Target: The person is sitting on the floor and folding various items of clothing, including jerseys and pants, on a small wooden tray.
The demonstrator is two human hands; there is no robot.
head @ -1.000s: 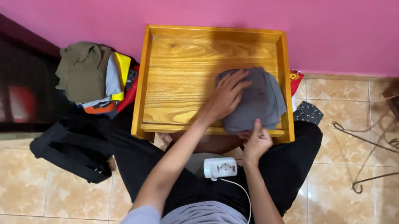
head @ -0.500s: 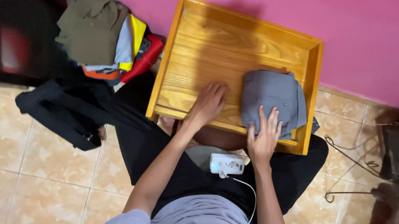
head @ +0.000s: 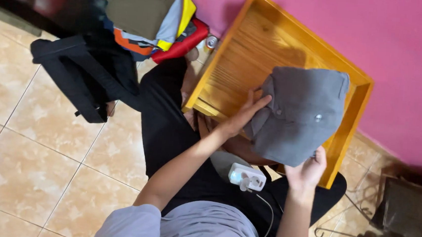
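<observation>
Two hands hold one folded grey cloth garment with small metal snaps (head: pixel 298 114), lifted above the yellow wooden tray-like drawer (head: pixel 234 65) that lies on the tiled floor (head: pixel 36 146) against the pink wall (head: pixel 399 42). From my remote seat I read the left hand (head: pixel 243 117) as flat along the garment's left edge, fingers extended, and the right hand (head: pixel 306 169) as pinched on its lower right corner. The garment reads as a compact folded packet, so I judge the folding largely complete; it is not yet resting anywhere, and the drawer's bare floor shows beside and beneath it. A stack of folded clothes in olive, yellow, orange and red (head: pixel 154 15) sits to the left of the drawer, above a black fabric bag (head: pixel 83 75). A small white plastic device with a cord (head: pixel 246 177) rests on my lap.
</observation>
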